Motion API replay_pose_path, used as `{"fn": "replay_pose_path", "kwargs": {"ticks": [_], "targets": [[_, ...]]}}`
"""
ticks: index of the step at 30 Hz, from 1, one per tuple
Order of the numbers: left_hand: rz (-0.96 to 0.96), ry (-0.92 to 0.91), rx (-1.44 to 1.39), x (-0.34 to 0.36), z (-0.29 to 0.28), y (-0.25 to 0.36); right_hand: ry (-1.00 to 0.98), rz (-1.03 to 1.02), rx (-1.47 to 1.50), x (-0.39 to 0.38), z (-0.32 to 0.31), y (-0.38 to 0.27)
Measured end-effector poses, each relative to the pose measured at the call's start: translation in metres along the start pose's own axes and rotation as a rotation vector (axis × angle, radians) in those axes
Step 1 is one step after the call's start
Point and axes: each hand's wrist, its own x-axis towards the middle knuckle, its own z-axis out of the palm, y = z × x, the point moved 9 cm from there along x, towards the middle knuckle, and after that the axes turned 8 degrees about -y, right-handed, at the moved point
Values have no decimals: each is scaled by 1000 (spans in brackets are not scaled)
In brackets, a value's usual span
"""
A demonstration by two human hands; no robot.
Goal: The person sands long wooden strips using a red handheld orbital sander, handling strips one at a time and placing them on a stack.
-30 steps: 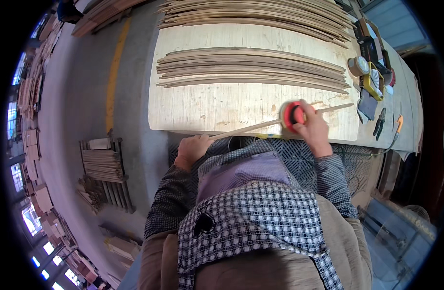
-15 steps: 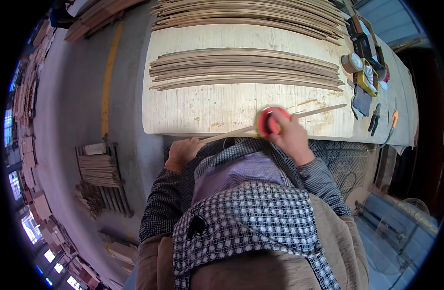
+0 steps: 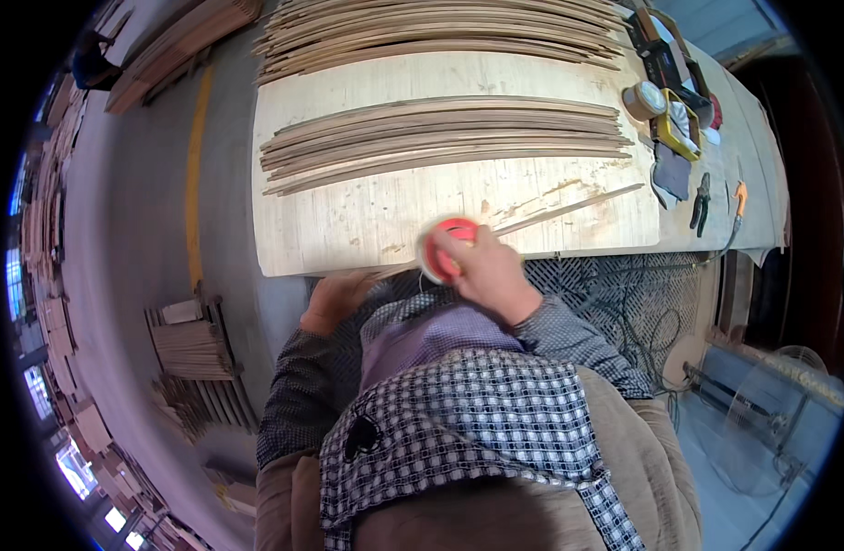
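Note:
A long thin wood strip [image 3: 569, 208] runs slantwise over the near part of the table, its far right end resting on or just above the top. My left hand [image 3: 337, 298] is closed round its near left end, just off the table's front edge. My right hand [image 3: 495, 271] grips a red-centred roll of tape [image 3: 439, 261], smeared by motion, against or just over the strip. The roll covers part of the strip, close to my left hand. Whether any tape is on the strip cannot be made out.
Two stacks of thin wood strips, a nearer bundle [image 3: 440, 138] and a farther one [image 3: 440, 28], lie on the table [image 3: 376, 220]. At the right are a yellow box [image 3: 676, 129], a round tub [image 3: 643, 101], black pliers [image 3: 701, 204] and an orange-handled tool [image 3: 740, 198]. A fan [image 3: 775, 418] stands lower right.
My right hand has moved left along the strip with the tape roll, nearer to my left hand. The whole view has shifted slightly.

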Motion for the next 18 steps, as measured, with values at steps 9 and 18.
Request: {"fn": "replay_pose_path", "kwargs": {"ticks": [9,18], "targets": [[-57,-49,6,-3,3,-4,169,59,-36,-22,-13,39],[16,70,81,3,-1,5,280,512,-7,-54,-73,170]]}}
